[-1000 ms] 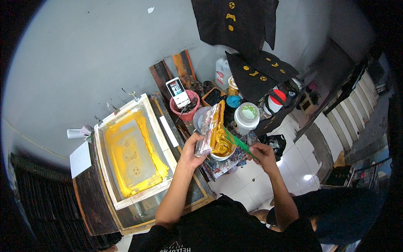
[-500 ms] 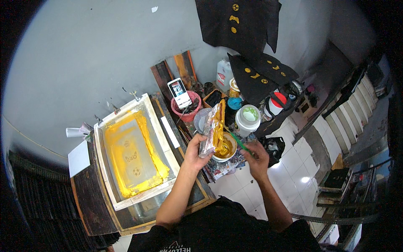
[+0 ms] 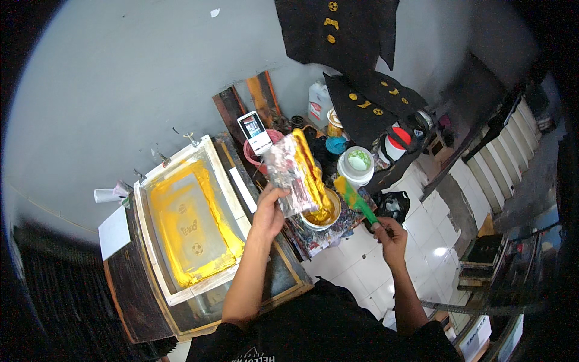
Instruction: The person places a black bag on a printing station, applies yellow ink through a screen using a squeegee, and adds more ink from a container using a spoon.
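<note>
My left hand (image 3: 269, 211) grips a squeegee (image 3: 287, 176) smeared with whitish and dark stains, its edge thick with yellow ink. The squeegee is tilted above a white tub (image 3: 336, 212) of yellow ink, covering part of its opening. In my right hand (image 3: 392, 235) is a green spatula (image 3: 363, 207) with yellow ink on its blade, held to the right of the tub and apart from the squeegee. To the left lies a white-framed printing screen (image 3: 230, 187), streaked with yellow ink around small ball and controller designs.
A phone (image 3: 256, 131) leans in a pink bucket (image 3: 274, 136). Near the tub stand a white container (image 3: 356, 172), a blue-lidded jar (image 3: 336, 145) and a jug (image 3: 318, 102). Black printed cloths (image 3: 338, 42) hang at the back. A black bag (image 3: 393, 208) sits right of the stand.
The spatula has come away from the squeegee, moving right with my right hand. My left hand has shifted slightly left, turning the squeegee so its stained face shows more.
</note>
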Tool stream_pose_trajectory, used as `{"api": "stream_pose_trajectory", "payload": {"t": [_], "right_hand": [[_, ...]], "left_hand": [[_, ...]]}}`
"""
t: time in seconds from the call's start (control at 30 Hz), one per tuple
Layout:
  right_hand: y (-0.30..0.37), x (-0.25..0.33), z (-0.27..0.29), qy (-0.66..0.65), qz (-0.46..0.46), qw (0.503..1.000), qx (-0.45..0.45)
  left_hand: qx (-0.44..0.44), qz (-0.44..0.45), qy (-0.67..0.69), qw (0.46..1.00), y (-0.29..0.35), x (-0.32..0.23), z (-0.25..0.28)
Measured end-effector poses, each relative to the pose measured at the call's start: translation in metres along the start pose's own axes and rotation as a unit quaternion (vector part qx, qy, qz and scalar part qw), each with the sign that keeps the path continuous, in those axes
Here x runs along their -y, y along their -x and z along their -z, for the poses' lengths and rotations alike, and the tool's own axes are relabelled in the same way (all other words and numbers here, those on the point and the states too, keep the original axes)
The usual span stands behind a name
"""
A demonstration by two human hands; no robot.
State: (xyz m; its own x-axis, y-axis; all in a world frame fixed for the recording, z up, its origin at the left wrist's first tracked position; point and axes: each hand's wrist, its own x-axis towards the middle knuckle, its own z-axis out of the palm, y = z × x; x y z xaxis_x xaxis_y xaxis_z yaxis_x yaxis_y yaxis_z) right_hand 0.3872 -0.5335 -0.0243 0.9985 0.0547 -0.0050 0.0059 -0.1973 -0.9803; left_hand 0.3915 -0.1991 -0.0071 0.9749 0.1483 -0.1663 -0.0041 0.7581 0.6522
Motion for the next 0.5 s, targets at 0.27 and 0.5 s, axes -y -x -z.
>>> {"api": "stream_pose_trajectory", "payload": {"t": [0.27, 0.5], "right_hand": [[0.029, 0.012, 0.01, 0.017, -0.138, 0.988, 0.071], [0.019, 0.02, 0.003, -0.02, -0.148, 0.982, 0.111]], "left_hand": [[-0.022, -0.089, -0.025, 0.995, 0.004, -0.008, -0.002], [-0.024, -0.085, -0.025, 0.996, 0.012, -0.002, -0.006]]}}
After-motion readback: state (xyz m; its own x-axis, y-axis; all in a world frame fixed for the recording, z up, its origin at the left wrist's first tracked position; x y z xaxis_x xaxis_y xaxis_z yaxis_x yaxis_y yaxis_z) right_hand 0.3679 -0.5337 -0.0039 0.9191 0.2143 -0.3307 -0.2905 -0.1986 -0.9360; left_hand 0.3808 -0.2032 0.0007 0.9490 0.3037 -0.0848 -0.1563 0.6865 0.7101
